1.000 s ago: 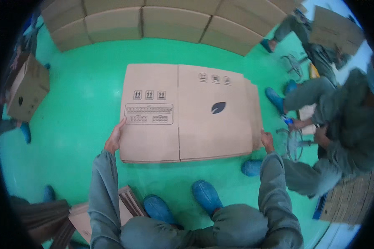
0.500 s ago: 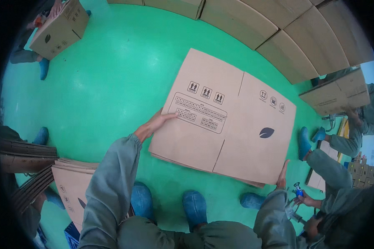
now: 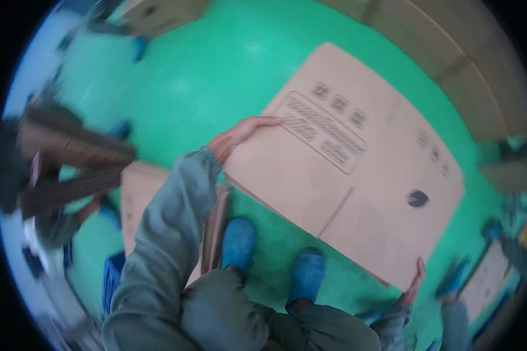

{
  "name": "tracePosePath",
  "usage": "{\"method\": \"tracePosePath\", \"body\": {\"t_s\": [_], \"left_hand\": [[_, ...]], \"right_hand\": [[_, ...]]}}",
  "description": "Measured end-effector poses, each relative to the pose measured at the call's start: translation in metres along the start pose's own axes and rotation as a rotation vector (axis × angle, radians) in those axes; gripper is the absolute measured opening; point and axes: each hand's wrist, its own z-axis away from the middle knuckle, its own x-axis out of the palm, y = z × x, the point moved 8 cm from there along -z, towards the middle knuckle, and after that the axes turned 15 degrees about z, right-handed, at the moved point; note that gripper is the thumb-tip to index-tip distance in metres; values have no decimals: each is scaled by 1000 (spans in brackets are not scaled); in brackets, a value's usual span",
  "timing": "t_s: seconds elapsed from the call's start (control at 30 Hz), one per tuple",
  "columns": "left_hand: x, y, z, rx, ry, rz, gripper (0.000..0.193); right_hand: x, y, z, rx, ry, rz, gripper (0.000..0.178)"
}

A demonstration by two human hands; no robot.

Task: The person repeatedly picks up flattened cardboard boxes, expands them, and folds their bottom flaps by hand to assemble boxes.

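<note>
Grn flr [image 3: 181,99], L+R fingers [image 3: 267,121] round cardbd [image 3: 348,181]

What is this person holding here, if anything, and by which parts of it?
Flattened brown cardboard, seemingly more than one layer: the left grip has it by its left edge, the right grip at its lower right corner.

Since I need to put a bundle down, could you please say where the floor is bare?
The widest patch of green floor lies between the upper-left carton and the flattened cardboard held between the left hand and right hand; a narrower strip separates that cardboard from the upper-right boxes. Lower left is crowded: a cardboard stack sits beside the left sleeve.
</note>
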Motion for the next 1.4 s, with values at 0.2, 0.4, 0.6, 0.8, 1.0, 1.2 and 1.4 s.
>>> {"method": "tracePosePath", "body": {"t_s": [0.2,0.4,0.6,0.8,1.0,1.2,1.4], "left_hand": [[-75,-48,192,448,333,116,50],[-167,-251,416,956,837,494,48],[-170,-421,502,1207,764,720,62],[-159,-556,480,841,1207,676,58],[-188,-491,461,326,1497,115,44],[-2,-188,422,1379,1196,-1224,32],[220,-83,124,798,-66,-1261,45]], "right_hand": [[17,-43,-110,-218,-276,195,87],[211,-175,-32,-225,-852,464,83],[418,-225,228,-591,-1507,674,83],[526,-111,258,-1018,-1622,1517,96],[451,-135,199,-1417,-1050,932,66],[91,-238,-108,-1099,415,878,48],[-228,-110,-147,19,673,1140,87]]}}
